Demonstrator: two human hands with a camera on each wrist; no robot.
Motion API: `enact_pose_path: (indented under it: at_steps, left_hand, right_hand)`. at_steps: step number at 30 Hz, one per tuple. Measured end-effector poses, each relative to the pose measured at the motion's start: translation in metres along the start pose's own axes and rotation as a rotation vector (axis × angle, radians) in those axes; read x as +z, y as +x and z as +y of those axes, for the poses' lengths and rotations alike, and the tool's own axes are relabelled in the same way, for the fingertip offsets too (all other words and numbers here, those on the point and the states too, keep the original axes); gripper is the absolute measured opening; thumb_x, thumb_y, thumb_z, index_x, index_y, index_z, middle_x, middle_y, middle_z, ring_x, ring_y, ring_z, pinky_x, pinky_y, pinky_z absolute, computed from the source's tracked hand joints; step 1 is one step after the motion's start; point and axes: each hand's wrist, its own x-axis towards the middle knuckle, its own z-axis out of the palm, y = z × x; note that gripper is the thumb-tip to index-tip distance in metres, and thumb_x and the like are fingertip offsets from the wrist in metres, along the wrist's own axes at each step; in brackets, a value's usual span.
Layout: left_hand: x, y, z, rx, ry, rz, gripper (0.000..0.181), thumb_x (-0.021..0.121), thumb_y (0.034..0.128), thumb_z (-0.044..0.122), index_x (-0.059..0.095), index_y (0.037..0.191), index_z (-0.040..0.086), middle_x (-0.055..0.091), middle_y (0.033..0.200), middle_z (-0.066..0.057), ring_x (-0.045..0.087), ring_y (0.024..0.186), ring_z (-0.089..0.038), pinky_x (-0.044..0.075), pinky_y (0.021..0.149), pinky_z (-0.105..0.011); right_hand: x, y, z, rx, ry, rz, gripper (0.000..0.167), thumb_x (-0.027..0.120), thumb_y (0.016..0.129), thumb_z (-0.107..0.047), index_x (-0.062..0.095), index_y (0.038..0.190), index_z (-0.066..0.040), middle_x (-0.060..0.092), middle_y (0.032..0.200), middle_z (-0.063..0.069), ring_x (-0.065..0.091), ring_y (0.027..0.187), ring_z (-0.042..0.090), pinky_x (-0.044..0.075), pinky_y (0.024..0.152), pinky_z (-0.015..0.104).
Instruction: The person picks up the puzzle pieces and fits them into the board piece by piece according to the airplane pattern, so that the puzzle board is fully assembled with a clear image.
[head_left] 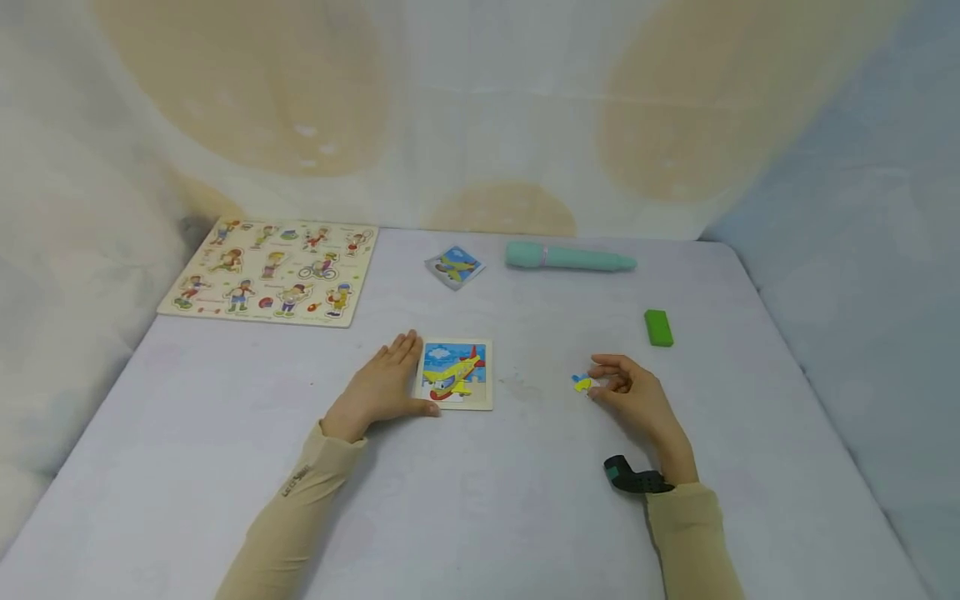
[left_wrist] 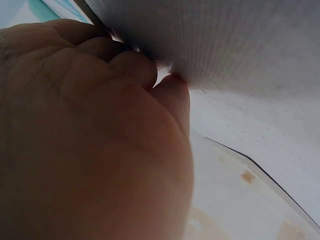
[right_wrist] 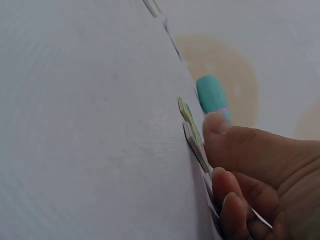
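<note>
A small square jigsaw puzzle [head_left: 454, 373] with a yellow airplane on blue sky lies mid-table in a pale wooden frame. My left hand [head_left: 381, 385] rests at its left side, fingers extended along the frame and thumb at the lower left corner. In the left wrist view the left hand [left_wrist: 100, 125] hides most of the puzzle. Right of the puzzle, my right hand [head_left: 633, 396] pinches a small yellow and blue puzzle piece [head_left: 582, 383] low over the table. Near the right thumb in the right wrist view, puzzle pieces [right_wrist: 192, 131] show edge-on; the exact contact is partly hidden.
A wooden board with sports figures [head_left: 273, 273] lies at the back left. Along the back are a small airplane picture card [head_left: 455, 267] and a mint-green microphone-shaped object [head_left: 570, 257]. A green block [head_left: 658, 328] sits beyond the right hand. Fabric walls surround the table.
</note>
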Motion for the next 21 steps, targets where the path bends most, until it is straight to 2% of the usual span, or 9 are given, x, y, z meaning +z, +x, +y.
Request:
enact_pose_path:
  at_steps: [3,6,12,14,17,19,21]
  left_hand:
    - [0.0,-0.001,0.0,0.003,-0.005,0.001,0.117,0.073,0.0738,0.062,0.017,0.152,-0.004,0.011,0.161,-0.021,0.012,0.151,-0.036,0.016,0.123,-0.05]
    - [0.0,-0.001,0.0,0.005,-0.006,0.002,0.117,0.073,0.0742,0.061,0.017,0.152,-0.004,0.011,0.161,-0.021,0.012,0.151,-0.036,0.016,0.123,-0.05]
    - [-0.002,-0.001,0.001,0.003,-0.001,-0.002,0.116,0.073,0.075,0.061,0.016,0.153,-0.004,0.011,0.162,-0.021,0.012,0.151,-0.035,0.016,0.123,-0.05]
    - [-0.002,-0.001,0.001,0.004,-0.001,-0.002,0.116,0.073,0.0749,0.061,0.016,0.153,-0.004,0.011,0.162,-0.021,0.012,0.151,-0.035,0.016,0.123,-0.05]
    - [-0.002,-0.001,0.001,0.007,-0.002,0.002,0.116,0.073,0.0747,0.06,0.017,0.152,-0.004,0.012,0.161,-0.021,0.012,0.151,-0.036,0.016,0.123,-0.05]
    - [-0.002,-0.001,0.001,0.008,-0.002,0.005,0.116,0.073,0.0746,0.06,0.017,0.152,-0.004,0.012,0.161,-0.021,0.012,0.151,-0.036,0.016,0.123,-0.05]
    - [-0.001,-0.001,0.0,0.009,-0.003,0.006,0.116,0.074,0.0744,0.06,0.017,0.152,-0.005,0.012,0.161,-0.021,0.012,0.151,-0.036,0.016,0.123,-0.05]
  right_hand:
    - [0.001,0.0,0.001,-0.042,-0.03,-0.051,0.051,0.073,0.085,-0.011,0.057,0.133,-0.014,0.067,0.122,0.013,0.054,0.082,0.007,0.046,0.07,0.016]
    - [0.001,0.0,0.0,-0.059,-0.037,-0.067,0.05,0.072,0.085,-0.008,0.058,0.133,-0.014,0.067,0.123,0.013,0.052,0.081,0.008,0.045,0.067,0.016]
    - [0.003,0.0,-0.001,-0.097,-0.048,-0.109,0.043,0.067,0.087,-0.003,0.06,0.129,-0.011,0.066,0.122,0.012,0.047,0.076,0.009,0.042,0.064,0.018]
    - [0.004,0.0,-0.002,-0.115,-0.059,-0.126,0.041,0.065,0.087,0.0,0.061,0.127,-0.008,0.066,0.106,0.013,0.044,0.072,0.009,0.039,0.061,0.018]
    - [0.004,-0.001,-0.006,-0.12,-0.088,-0.153,0.04,0.061,0.087,0.004,0.062,0.126,-0.007,0.054,0.085,0.007,0.039,0.068,0.01,0.034,0.058,0.02]
    - [0.005,-0.001,-0.008,-0.113,-0.108,-0.163,0.041,0.059,0.087,0.007,0.062,0.126,-0.007,0.043,0.08,0.004,0.037,0.067,0.011,0.033,0.058,0.021]
    - [0.006,-0.002,-0.01,-0.105,-0.118,-0.166,0.043,0.056,0.087,0.008,0.061,0.126,-0.006,0.046,0.087,0.006,0.037,0.068,0.013,0.034,0.059,0.021]
